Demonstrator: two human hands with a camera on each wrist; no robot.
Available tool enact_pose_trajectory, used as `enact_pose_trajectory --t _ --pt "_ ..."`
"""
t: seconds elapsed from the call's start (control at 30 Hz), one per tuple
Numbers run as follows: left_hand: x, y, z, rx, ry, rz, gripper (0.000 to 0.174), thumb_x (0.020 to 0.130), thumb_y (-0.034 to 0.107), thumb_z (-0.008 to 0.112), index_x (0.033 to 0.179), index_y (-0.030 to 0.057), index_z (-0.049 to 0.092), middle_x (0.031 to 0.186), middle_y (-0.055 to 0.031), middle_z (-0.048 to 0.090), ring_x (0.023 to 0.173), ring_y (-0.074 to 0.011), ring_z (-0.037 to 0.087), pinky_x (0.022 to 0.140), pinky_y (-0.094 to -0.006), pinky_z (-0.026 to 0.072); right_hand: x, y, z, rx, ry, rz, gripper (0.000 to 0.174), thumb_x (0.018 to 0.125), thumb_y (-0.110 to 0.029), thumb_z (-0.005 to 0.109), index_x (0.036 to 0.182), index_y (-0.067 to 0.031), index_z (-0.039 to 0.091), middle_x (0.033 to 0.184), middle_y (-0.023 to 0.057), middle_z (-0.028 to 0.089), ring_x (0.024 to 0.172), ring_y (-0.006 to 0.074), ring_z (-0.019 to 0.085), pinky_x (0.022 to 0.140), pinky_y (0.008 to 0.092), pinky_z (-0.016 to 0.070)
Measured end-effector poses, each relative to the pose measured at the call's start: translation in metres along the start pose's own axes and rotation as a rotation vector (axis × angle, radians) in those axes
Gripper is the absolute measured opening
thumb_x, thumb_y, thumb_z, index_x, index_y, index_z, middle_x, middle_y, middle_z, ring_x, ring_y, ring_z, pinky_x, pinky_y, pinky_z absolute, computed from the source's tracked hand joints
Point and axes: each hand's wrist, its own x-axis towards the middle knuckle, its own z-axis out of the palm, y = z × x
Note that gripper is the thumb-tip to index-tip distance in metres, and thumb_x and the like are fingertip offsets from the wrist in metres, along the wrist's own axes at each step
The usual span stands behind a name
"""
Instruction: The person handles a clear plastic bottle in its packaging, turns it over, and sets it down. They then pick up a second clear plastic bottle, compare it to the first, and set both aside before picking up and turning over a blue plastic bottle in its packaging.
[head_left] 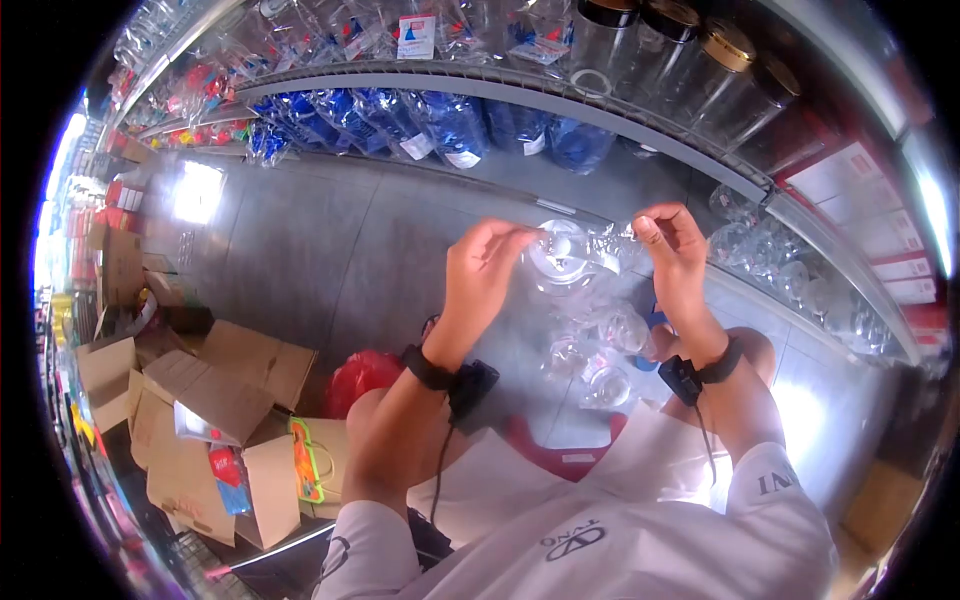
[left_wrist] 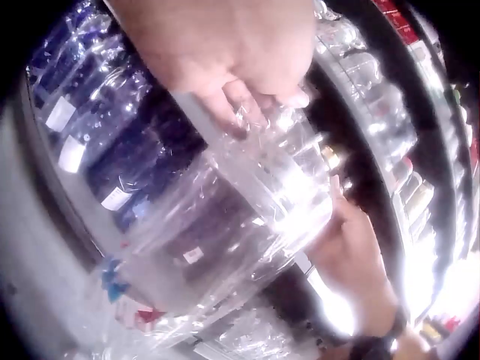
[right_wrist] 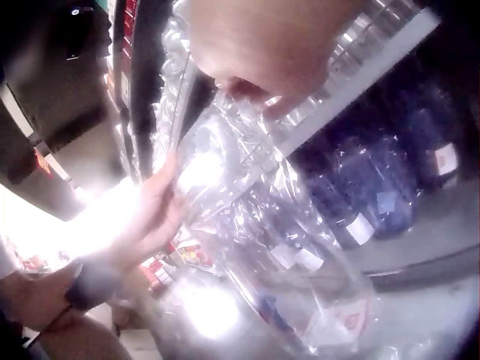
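A clear plastic bag [head_left: 603, 240] stretches between my two hands, with a transparent, jar-like container [left_wrist: 199, 247] inside it. My left hand [head_left: 485, 262] pinches one side of the bag between thumb and fingers. Opposite it, my right hand [head_left: 678, 252] pinches the other upper side. In the left wrist view, a blue and red marking [left_wrist: 114, 281] shows near the container's far end. The right wrist view shows a printed label [right_wrist: 337, 324] low on the same wrapped container. Below the hands in the head view, several clear plastic containers [head_left: 608, 335] sit on the floor.
Ahead is a shelf [head_left: 500, 82] with blue wrapped goods [head_left: 440, 125] below and glass-like jars [head_left: 690, 55] above. More clear containers [head_left: 790, 275] line the right shelf. Open cardboard boxes [head_left: 215, 420] stand at left, beside a red plastic bag [head_left: 365, 380] near my leg.
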Motion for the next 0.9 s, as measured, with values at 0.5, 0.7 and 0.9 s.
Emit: enact_pose_trajectory --t 0.5,0.7,0.9 --pt "0.007 0.011 -0.025 0.084 0.243 -0.026 0.016 0.096 0.011 0.064 0.099 -0.0039 0.067 0.086 -0.0058 0.070 0.078 -0.0095 0.066 0.071 -0.0224 0.0519 0.016 -0.006 -0.007 0.154 -0.068 0.023 0.024 0.102 -0.018 0.056 0.116 0.0007 0.053 0.097 0.0107 0.068 0.091 0.0194 0.067 0.093 0.0328 0.0519" --pt "0.002 0.003 -0.009 0.031 0.217 -0.102 0.012 0.092 0.007 0.069 0.096 -0.0036 0.070 0.084 -0.0029 0.070 0.075 -0.0061 0.062 0.067 -0.0206 0.0490 -0.009 -0.003 0.022 -0.160 -0.396 -0.067 0.031 0.097 -0.020 0.064 0.121 -0.0005 0.060 0.108 0.0082 0.070 0.102 0.0159 0.065 0.095 0.0305 0.0489" --pt "0.001 0.007 -0.008 -0.099 0.113 -0.143 0.016 0.090 0.004 0.069 0.104 -0.0036 0.068 0.095 -0.0083 0.072 0.088 -0.0118 0.068 0.077 -0.0224 0.0508 -0.013 0.000 0.027 -0.075 -0.199 0.198 0.022 0.096 -0.019 0.066 0.104 0.0009 0.070 0.102 0.0050 0.071 0.095 0.0096 0.061 0.087 0.0256 0.0488"
